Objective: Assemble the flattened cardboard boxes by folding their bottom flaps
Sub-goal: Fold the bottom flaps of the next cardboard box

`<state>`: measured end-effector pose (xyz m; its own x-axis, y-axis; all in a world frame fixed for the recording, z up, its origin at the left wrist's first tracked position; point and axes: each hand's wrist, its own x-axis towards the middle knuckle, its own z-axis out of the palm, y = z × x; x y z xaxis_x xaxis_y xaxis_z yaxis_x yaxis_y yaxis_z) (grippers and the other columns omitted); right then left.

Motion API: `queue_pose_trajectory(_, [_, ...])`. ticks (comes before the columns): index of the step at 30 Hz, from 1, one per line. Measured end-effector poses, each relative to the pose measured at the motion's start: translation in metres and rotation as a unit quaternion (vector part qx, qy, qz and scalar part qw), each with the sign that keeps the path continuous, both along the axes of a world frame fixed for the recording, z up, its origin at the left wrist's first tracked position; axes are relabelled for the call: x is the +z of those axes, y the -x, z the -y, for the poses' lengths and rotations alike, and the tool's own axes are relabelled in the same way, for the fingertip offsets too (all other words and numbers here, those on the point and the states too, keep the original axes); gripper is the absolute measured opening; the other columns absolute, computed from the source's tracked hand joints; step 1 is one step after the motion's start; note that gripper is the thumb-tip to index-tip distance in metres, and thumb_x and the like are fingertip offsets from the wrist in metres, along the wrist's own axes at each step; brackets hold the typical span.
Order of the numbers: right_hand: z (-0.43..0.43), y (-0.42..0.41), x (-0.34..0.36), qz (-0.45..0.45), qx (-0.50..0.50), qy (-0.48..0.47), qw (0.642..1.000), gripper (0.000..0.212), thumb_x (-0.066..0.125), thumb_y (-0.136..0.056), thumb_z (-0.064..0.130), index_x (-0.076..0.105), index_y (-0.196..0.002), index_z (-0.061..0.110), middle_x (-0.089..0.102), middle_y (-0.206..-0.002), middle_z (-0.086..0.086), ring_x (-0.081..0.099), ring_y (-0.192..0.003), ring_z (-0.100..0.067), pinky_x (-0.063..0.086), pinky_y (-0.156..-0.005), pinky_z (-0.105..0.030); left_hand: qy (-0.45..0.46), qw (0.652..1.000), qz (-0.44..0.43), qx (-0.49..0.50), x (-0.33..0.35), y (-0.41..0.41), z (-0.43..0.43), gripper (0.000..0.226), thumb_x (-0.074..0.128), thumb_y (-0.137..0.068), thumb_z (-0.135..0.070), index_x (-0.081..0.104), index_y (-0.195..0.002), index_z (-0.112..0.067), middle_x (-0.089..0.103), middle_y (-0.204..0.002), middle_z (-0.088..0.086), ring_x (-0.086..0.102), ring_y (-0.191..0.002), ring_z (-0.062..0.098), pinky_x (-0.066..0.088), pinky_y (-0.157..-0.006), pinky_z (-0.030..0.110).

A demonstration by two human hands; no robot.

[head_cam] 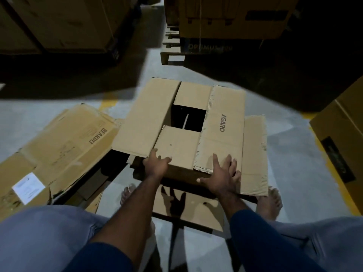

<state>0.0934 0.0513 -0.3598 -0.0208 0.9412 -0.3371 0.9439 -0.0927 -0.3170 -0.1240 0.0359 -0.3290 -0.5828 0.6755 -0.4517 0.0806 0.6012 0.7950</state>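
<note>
Brown cardboard box (149, 118), bottom up on grey floor (294, 154) between our feet | left hand (157, 163) flat on near short flap (176, 146), right hand (222, 173) spread, pressing printed long flap (222, 134) | risk: centre gap unclosed, flaps may spring back | room: flattened brown carton (68, 138) left, tall brown carton (343, 134) right hem us in

Both bare arms (133, 209) stretch forward and down, well apart. The left hand (157, 163) lies palm down with fingers loosely bent; the right hand (222, 177) is flat, fingers splayed, thumb pointing inward.
</note>
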Motion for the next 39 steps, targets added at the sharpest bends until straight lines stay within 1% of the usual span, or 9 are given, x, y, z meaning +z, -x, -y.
queue_pose_trajectory(6, [-0.013,0.002,-0.007,0.022,0.022,-0.015,0.999,0.092,0.075,-0.088,0.038,0.018,-0.16,0.035,-0.003,-0.17,-0.015,-0.004,-0.156,-0.035,0.01,-0.123,-0.055,-0.052,0.979,0.164,0.106,-0.015,0.034,-0.018,0.066,0.071,-0.094,-0.029,0.04,-0.152,-0.019,0.044,-0.143,0.0,0.042,-0.127,0.022,0.041,-0.086,0.031])
queue_pose_trajectory(10, [-0.014,-0.001,-0.01,0.028,0.027,-0.006,0.999,0.086,0.071,-0.091,0.03,0.02,-0.16,0.034,0.0,-0.17,-0.013,-0.001,-0.157,-0.033,0.011,-0.124,-0.054,-0.103,0.935,0.302,0.156,-0.019,0.046,-0.02,0.045,0.07,-0.094,-0.029,0.058,-0.133,-0.011,0.063,-0.13,0.009,0.062,-0.111,0.023,0.053,-0.08,0.028])
queue_pose_trajectory(14, [-0.017,0.006,0.003,0.014,0.021,0.035,0.999,0.085,0.069,-0.09,0.041,0.019,-0.16,0.035,-0.001,-0.17,-0.013,-0.001,-0.156,-0.038,0.007,-0.123,-0.057,-0.112,0.946,0.249,0.173,-0.032,0.04,-0.009,0.052,0.067,-0.097,-0.012,0.047,-0.145,-0.013,0.056,-0.14,0.012,0.052,-0.127,0.022,0.038,-0.108,0.035])
queue_pose_trajectory(19, [-0.015,0.035,0.021,-0.018,0.069,0.028,0.997,0.077,0.06,-0.09,0.047,0.028,-0.159,0.032,0.024,-0.165,-0.011,0.022,-0.151,-0.033,0.016,-0.12,-0.056,-0.07,0.954,0.249,0.151,-0.03,-0.002,0.025,0.037,0.069,-0.094,-0.008,0.054,-0.128,-0.006,0.063,-0.088,0.01,0.054,-0.065,0.016,0.047,-0.055,0.02])
queue_pose_trajectory(24, [0.008,0.058,0.026,-0.052,0.115,0.066,0.99,0.067,0.06,-0.096,0.039,0.036,-0.157,0.026,0.04,-0.158,-0.006,0.037,-0.144,-0.024,0.022,-0.121,-0.048,0.023,0.95,0.247,0.189,-0.035,-0.024,0.063,0.013,0.055,-0.099,-0.011,0.059,-0.112,-0.013,0.062,-0.08,0.004,0.056,-0.067,0.018,0.045,-0.061,0.029])
queue_pose_trajectory(27, [0.025,0.06,0.023,-0.05,0.127,0.045,0.99,0.056,0.058,-0.095,0.035,0.047,-0.149,0.025,0.052,-0.145,-0.002,0.047,-0.135,-0.023,0.029,-0.116,-0.044,0.096,0.989,0.066,0.087,-0.018,-0.014,0.061,0.029,0.049,-0.102,-0.015,0.061,-0.124,-0.002,0.068,-0.105,0.013,0.066,-0.092,0.031,0.05,-0.076,0.03])
queue_pose_trajectory(30, [0.026,0.056,0.024,-0.053,0.104,0.002,0.993,0.051,0.059,-0.094,0.03,0.054,-0.144,0.022,0.058,-0.137,-0.001,0.053,-0.127,-0.023,0.039,-0.111,-0.039,0.076,0.979,-0.185,0.028,0.008,-0.012,0.046,0.014,0.051,-0.098,-0.02,0.061,-0.096,-0.01,0.066,-0.099,0.016,0.059,-0.085,0.034,0.04,-0.07,0.03])
queue_pose_trajectory(35, [0.011,0.047,0.021,-0.125,0.058,0.063,0.989,0.056,0.053,-0.096,0.025,0.048,-0.152,0.022,0.046,-0.155,-0.006,0.048,-0.138,-0.027,0.042,-0.114,-0.039,0.028,0.988,-0.117,-0.099,0.006,-0.025,0.009,0.008,0.061,-0.089,-0.017,0.058,-0.082,-0.02,0.07,-0.088,0.005,0.069,-0.08,0.025,0.059,-0.071,0.037])
queue_pose_trajectory(39, [0.017,0.048,0.019,-0.097,0.062,0.102,0.988,0.066,0.046,-0.104,0.038,0.019,-0.164,0.029,0.001,-0.169,-0.022,0.009,-0.156,-0.038,0.02,-0.125,-0.047,0.047,0.964,-0.172,-0.199,-0.008,-0.043,0.007,0.015,0.065,-0.087,-0.021,0.062,-0.102,-0.019,0.068,-0.109,0.008,0.063,-0.098,0.027,0.053,-0.08,0.034])
